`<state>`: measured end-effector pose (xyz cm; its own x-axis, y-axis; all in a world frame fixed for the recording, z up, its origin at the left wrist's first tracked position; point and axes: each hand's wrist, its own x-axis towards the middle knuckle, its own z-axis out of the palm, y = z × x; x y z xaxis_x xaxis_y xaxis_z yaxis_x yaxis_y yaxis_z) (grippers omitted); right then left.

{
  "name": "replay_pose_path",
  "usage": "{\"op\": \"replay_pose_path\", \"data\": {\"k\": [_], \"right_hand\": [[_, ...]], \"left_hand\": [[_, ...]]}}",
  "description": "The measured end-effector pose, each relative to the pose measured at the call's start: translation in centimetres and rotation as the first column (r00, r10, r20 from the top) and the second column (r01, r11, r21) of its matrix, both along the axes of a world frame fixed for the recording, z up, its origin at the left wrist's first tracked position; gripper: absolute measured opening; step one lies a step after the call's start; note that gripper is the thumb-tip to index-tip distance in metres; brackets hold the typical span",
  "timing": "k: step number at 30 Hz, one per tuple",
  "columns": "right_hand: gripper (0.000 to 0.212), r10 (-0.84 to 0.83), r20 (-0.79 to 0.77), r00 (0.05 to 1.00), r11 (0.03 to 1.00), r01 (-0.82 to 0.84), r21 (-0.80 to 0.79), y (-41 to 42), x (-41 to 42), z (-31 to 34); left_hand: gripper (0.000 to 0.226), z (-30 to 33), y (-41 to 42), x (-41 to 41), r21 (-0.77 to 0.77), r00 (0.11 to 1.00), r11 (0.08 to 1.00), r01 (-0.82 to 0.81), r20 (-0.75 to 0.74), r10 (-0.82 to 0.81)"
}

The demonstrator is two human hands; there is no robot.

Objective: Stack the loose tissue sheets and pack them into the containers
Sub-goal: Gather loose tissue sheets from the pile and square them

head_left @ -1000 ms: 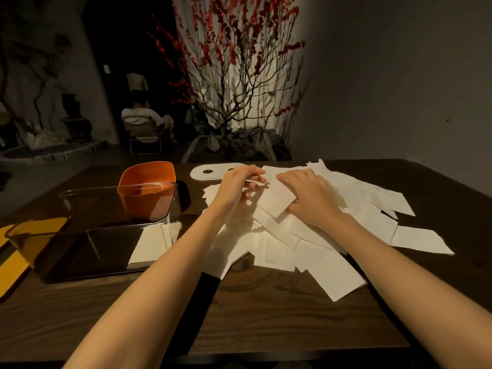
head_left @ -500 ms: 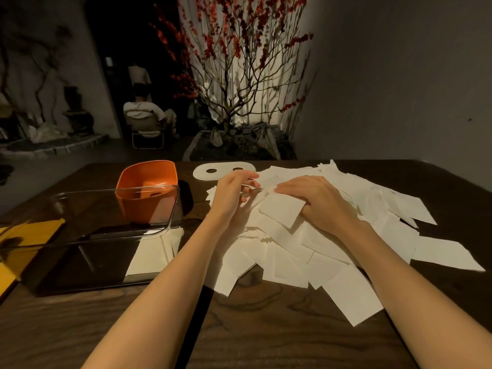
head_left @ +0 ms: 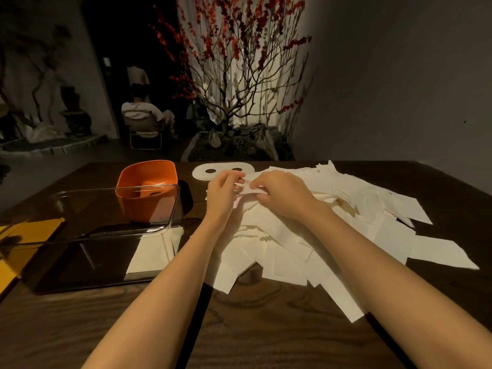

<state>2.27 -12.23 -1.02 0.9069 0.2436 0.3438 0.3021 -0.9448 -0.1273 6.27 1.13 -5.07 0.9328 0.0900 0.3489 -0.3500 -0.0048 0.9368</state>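
Note:
A wide heap of loose white tissue sheets [head_left: 314,235] covers the middle and right of the dark wooden table. At the heap's far edge my left hand [head_left: 222,191] and my right hand [head_left: 282,194] meet. Both pinch one white tissue sheet [head_left: 251,189] lifted slightly off the pile. A clear rectangular container [head_left: 111,230] stands at the left, with a tissue stack [head_left: 151,253] lying in its right corner. Behind it sits an orange container [head_left: 146,190].
A white lid with two holes [head_left: 222,170] lies flat beyond my hands. Yellow sheets [head_left: 18,243] lie at the table's left edge. Past the table stand a red-blossom tree [head_left: 234,75] and a seated person [head_left: 143,115]. Bare wood [head_left: 253,328] shows between my forearms.
My right hand has gone from lying flat on the heap to pinching a sheet together with my left hand. The picked sheet has risen a little off the pile.

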Motion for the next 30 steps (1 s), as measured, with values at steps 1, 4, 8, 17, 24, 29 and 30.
{"op": "replay_pose_path", "data": {"k": [1, 4, 8, 17, 24, 29, 30], "right_hand": [[0.031, 0.042, -0.055, 0.998, 0.999, -0.042, 0.0, 0.2, 0.0, 0.1], [0.043, 0.098, -0.232, 0.968, 0.992, -0.115, -0.058, -0.2, 0.2, 0.4], [0.059, 0.026, -0.296, 0.955, 0.979, -0.083, -0.184, -0.2, 0.7, 0.6], [0.034, -0.123, -0.063, 0.99, 0.992, 0.124, 0.009, 1.1, 2.0, -1.3], [0.036, -0.159, -0.019, 0.987, 0.874, 0.15, 0.462, 0.2, 2.0, -0.5], [0.027, -0.075, -0.065, 0.995, 0.587, 0.096, 0.804, -1.2, 0.4, 0.9], [0.023, -0.056, -0.106, 0.993, 0.553, 0.119, 0.825, -1.4, 0.2, 1.1]], "left_hand": [[0.023, -0.1, 0.1, 0.1, -0.009, 1.0, 1.0, -0.011, 0.0, 0.011], [0.024, -0.1, 0.2, 0.4, -0.022, 1.0, 0.999, -0.031, -0.005, 0.031], [0.024, -0.4, 0.2, 0.6, -0.012, 0.999, 0.999, -0.034, -0.01, 0.034], [0.025, -0.5, 0.8, 0.9, 0.002, 0.998, 0.999, -0.054, 0.029, 0.054], [0.023, -1.0, 0.7, 0.5, 0.008, 0.994, 0.998, -0.058, 0.096, 0.057], [0.024, 0.2, 0.4, 0.3, 0.003, 0.993, 0.996, -0.094, 0.073, 0.094], [0.026, 0.1, 0.2, 0.2, 0.01, 0.994, 0.996, -0.091, 0.062, 0.09]]}}
